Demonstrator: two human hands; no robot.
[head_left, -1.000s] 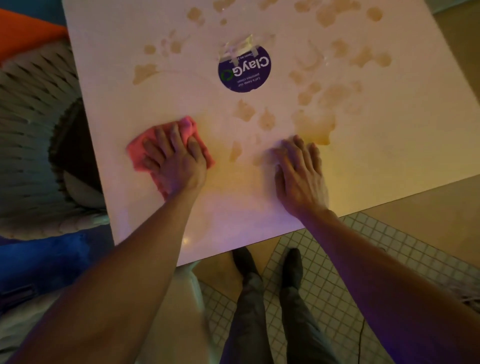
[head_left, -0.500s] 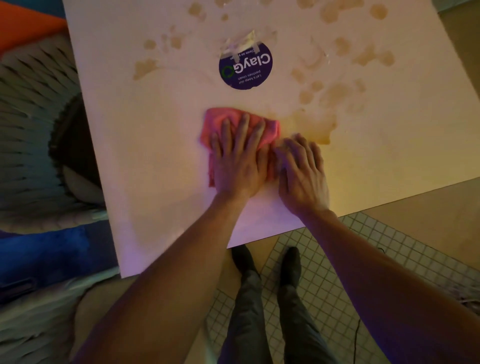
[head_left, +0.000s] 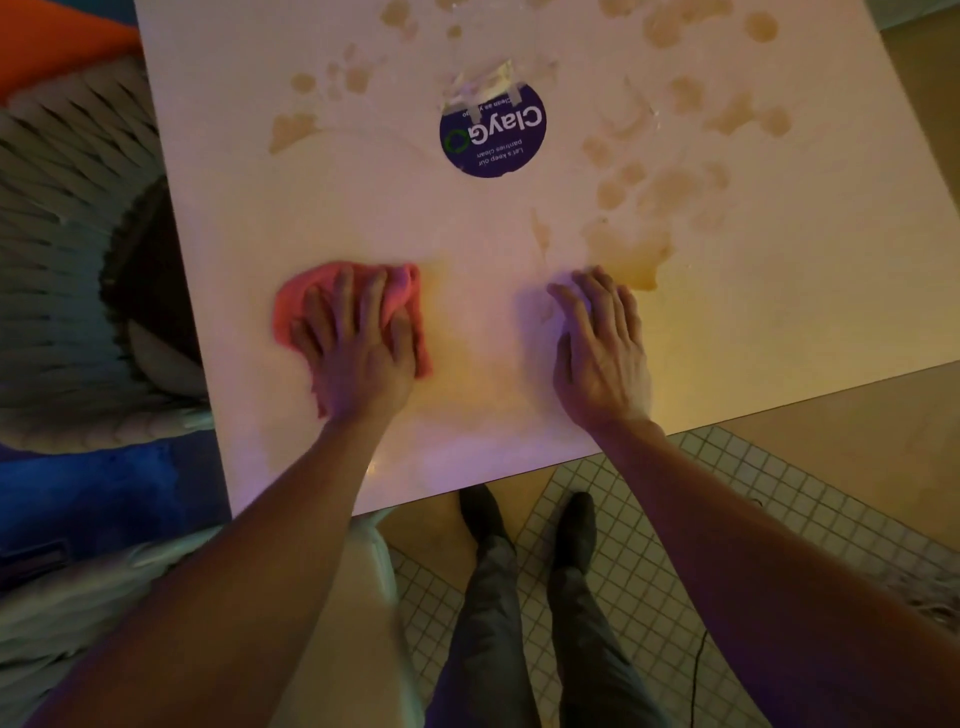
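While a person leans over a white bench (head_left: 363, 208), their left hand (head_left: 358, 358) presses a bunched pink cloth (head_left: 311, 291) against its surface, fingers (head_left: 343, 291) spread and nearly straight over the fabric, pushing down rather than clutching it. The cloth sits left of centre, near the front edge, and its longer side runs roughly left to right under the palm. The right hand (head_left: 602, 353) rests bare on the bench well apart from the cloth, palm down, fingers (head_left: 597, 291) extended and holding nothing. A brown puddle (head_left: 636, 257) lies just beyond those right fingertips, so the spill is to the right of the cloth and a little farther from the person. The empty right hand is nearer to it, but the left hand has the cloth. Reaching the puddle would likely mean sweeping the cloth rightward and slightly away, across the gap between the hands. Smaller brown splashes (head_left: 670, 192) scatter toward the far right, and a round purple sticker (head_left: 493, 135) lies near the middle of the bench.
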